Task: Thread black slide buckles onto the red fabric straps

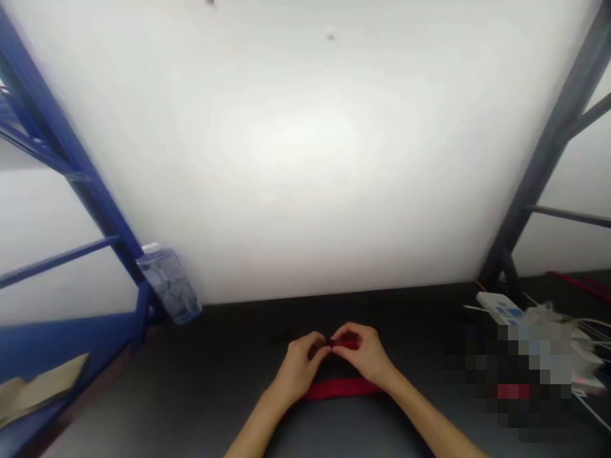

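Observation:
Both hands meet near the back middle of the dark tabletop (191, 381), fingertips almost touching. My right hand (365, 353) pinches a piece of red strap (351, 344) between thumb and fingers. My left hand (300, 366) is closed in a pinch at a small dark piece beside the red end; its kind is too dark and small to make out. A wide red band (341, 387) lies across the table just in front of the hands, its ends hidden behind the wrists. Whether it joins the pinched red piece cannot be seen.
A clear plastic bottle with white cap (169, 283) leans by the blue metal frame (102, 197) at left. At right are a white box (499, 308), tangled cables and a blurred-out patch. A white wall (305, 191) closes the back.

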Demonstrator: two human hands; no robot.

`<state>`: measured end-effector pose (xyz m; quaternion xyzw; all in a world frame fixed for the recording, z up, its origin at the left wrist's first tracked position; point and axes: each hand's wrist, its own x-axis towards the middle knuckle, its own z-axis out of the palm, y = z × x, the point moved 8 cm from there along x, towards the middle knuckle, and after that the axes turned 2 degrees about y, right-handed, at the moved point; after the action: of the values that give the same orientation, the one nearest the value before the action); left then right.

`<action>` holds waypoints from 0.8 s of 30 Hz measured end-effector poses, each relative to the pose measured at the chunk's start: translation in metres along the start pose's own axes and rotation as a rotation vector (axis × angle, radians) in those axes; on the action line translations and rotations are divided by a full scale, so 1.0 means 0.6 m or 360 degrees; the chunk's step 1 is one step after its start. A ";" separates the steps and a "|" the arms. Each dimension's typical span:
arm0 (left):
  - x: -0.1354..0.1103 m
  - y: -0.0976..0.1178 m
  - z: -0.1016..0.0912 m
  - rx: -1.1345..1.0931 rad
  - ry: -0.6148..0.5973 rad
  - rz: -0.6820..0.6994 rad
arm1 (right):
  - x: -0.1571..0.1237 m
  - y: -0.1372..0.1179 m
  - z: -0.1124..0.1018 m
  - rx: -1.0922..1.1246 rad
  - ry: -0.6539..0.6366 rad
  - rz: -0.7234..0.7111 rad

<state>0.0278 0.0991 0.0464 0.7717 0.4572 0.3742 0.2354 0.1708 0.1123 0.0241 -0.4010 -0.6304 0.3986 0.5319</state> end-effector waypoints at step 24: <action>0.001 -0.025 0.002 -0.0367 0.0016 -0.0219 | 0.003 0.007 -0.019 0.0018 0.0143 0.0032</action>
<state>0.0210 0.1067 0.0355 0.7045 0.4641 0.4111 0.3454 0.1823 0.1163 0.0223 -0.4220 -0.5995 0.3889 0.5579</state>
